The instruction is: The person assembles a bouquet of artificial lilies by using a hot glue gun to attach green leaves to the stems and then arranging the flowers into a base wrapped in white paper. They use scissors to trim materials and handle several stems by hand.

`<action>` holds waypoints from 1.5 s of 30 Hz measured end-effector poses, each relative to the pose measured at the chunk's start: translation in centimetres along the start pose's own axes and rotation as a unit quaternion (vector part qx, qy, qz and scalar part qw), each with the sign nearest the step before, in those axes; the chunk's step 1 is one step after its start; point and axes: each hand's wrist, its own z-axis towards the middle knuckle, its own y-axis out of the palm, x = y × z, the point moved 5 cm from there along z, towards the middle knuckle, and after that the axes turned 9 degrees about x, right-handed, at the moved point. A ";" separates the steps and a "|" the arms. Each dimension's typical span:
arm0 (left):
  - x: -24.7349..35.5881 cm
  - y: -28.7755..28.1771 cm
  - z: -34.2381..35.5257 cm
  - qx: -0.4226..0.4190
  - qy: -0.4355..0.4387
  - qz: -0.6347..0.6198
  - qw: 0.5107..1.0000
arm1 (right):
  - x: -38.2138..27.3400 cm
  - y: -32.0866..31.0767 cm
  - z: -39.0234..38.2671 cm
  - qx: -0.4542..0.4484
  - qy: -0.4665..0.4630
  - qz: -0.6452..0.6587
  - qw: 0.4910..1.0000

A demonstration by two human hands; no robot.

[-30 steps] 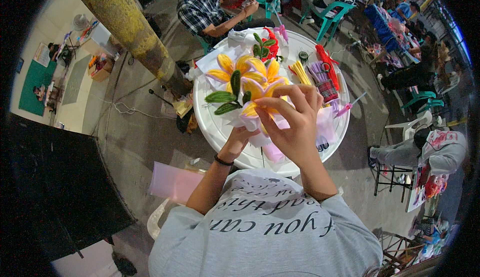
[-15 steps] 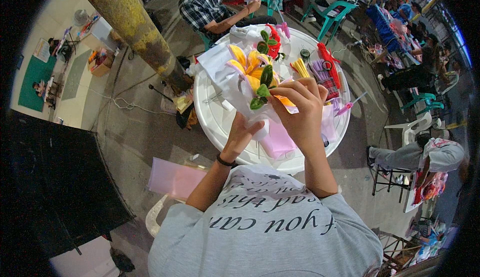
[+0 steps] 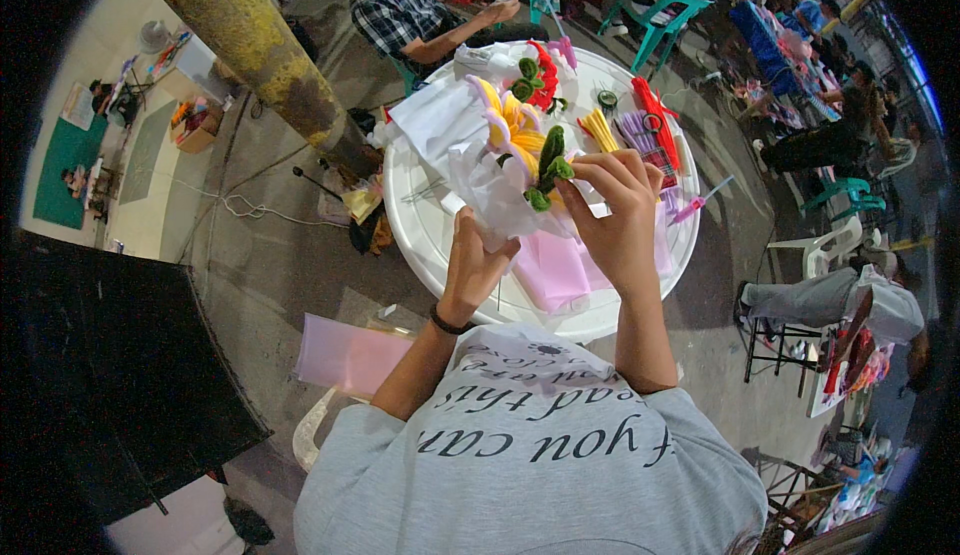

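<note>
My left hand is closed round the lower part of a bouquet wrapped in white paper, held over the table. A yellow flower with lilac edges stands out of the wrap, with fuzzy green leaves beside it. The fingertips of my right hand pinch one of these leaves at the bouquet's right side. Just beyond, a red fuzzy flower shows; whether it belongs to the bouquet I cannot tell. The stems inside my left hand are hidden.
On the white round table lie yellow pipe cleaners, purple ones, scissors, lilac wrapping sheets and a pink tool with a clear stick. Across sits a person in a plaid shirt. A yellow column stands at left.
The bouquet has turned, and its yellow flower now sits further right, seen more from the side. My right fingers stay at the leaves. The person opposite has moved their hands apart.
</note>
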 end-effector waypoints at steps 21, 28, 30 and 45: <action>1.8 -0.1 -0.2 0.030 0.035 0.072 0.996 | -0.4 -0.3 -0.5 -0.036 -0.040 -0.029 0.998; 2.0 -0.2 -0.5 0.043 0.077 0.128 0.988 | -0.7 -0.1 -0.6 -0.048 -0.049 -0.022 0.997; 2.1 -0.1 -0.5 0.044 0.090 0.135 0.986 | -0.8 -0.1 -0.5 -0.051 -0.050 -0.019 0.997; 2.0 -0.3 -1.2 0.062 0.099 0.150 0.982 | -1.7 0.3 -0.3 -0.064 -0.065 -0.020 0.996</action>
